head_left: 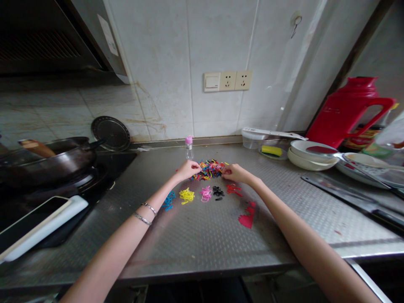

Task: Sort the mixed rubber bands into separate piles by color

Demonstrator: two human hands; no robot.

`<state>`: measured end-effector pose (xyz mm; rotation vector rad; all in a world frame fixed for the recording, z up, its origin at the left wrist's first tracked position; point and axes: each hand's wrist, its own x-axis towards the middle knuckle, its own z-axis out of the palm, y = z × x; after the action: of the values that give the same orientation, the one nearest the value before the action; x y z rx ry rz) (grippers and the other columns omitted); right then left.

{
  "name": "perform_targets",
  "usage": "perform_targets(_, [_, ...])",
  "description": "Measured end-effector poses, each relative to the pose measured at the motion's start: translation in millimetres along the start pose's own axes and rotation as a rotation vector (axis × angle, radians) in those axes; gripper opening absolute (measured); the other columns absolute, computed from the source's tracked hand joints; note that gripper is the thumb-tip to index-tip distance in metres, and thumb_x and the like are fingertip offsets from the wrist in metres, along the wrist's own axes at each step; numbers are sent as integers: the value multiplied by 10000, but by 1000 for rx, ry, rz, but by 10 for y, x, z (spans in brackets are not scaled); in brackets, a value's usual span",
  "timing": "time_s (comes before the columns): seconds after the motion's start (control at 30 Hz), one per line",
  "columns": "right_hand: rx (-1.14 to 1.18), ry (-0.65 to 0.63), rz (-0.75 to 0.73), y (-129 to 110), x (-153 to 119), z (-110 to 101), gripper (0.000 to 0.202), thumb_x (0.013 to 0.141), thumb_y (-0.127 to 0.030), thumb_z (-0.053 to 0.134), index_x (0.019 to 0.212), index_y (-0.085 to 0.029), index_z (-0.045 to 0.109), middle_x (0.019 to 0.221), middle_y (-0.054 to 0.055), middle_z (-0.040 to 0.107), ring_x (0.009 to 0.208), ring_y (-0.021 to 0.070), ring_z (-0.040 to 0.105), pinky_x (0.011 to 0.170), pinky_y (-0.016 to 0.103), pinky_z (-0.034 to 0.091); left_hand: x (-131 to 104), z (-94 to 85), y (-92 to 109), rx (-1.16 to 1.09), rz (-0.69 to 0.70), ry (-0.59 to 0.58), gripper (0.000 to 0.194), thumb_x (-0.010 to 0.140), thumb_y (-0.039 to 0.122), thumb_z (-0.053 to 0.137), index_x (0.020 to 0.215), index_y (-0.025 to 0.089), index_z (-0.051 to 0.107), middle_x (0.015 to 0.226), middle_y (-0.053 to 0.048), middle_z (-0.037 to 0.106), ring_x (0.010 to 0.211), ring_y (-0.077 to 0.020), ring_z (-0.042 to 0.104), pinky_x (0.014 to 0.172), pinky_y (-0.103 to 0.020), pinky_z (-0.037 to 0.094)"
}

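Observation:
A mixed pile of small, multicoloured loop-shaped pieces (210,168) lies on the metal counter; their exact kind is too small to tell. My left hand (188,169) is at the pile's left edge, thumb and fingertips pinched together. At the right edge, my right hand (235,172) has its fingers curled in a pinch too. What either pinch holds is too small to make out. Nearer me lie separate small heaps: blue pieces (169,200), yellow pieces (187,195), pink pieces (206,193), black pieces (218,192) and red pieces (233,189).
Behind the pile stands a small clear bottle with a pink cap (189,147). A torn red scrap (247,215) lies near my right forearm. Stacked bowls (311,158), a knife (344,193) and a red thermos (347,113) are rightward; a pan (47,162) and phone (34,221) leftward.

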<state>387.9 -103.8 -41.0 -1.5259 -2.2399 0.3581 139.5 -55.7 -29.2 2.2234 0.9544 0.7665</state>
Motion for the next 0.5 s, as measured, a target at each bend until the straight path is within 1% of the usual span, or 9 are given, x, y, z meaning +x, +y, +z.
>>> perform_targets(0.1, [-22,6,-4,-22,-6,6,154,698,-230,502,743,-166,635,668,15,618,583,106,508,548,188,349,-3,5,-10,18,13,-6,220,702,276,553,716,85,661,689,-71,658,628,-139,567,605,-239,424])
perform_targets(0.2, [-13,23,-13,-34,-19,-37,170,700,-235,490,723,-150,636,663,14,614,591,106,507,546,186,344,-8,10,-20,32,28,-27,217,702,270,548,722,91,668,691,-67,660,633,-138,566,604,-234,419])
perform_targets(0.27, [10,42,-18,-33,-28,-82,195,709,-256,483,711,-139,639,655,11,615,598,107,509,552,185,346,-14,12,-26,32,29,-80,214,706,264,538,716,96,670,668,-58,655,619,-130,560,594,-224,413])
perform_targets(0.4, [64,72,-7,-14,-37,-154,248,716,-323,497,735,-126,647,656,10,625,608,112,518,552,185,351,-25,7,-31,64,-17,-251,221,688,268,548,746,94,672,587,-30,617,516,-100,506,506,-197,368])
perform_targets(0.5, [97,78,4,-5,-31,-171,256,705,-335,512,735,-122,651,654,11,628,609,116,520,549,190,353,-29,-7,-18,141,-29,-300,210,654,258,579,763,105,675,581,-14,603,500,-88,478,484,-186,337])
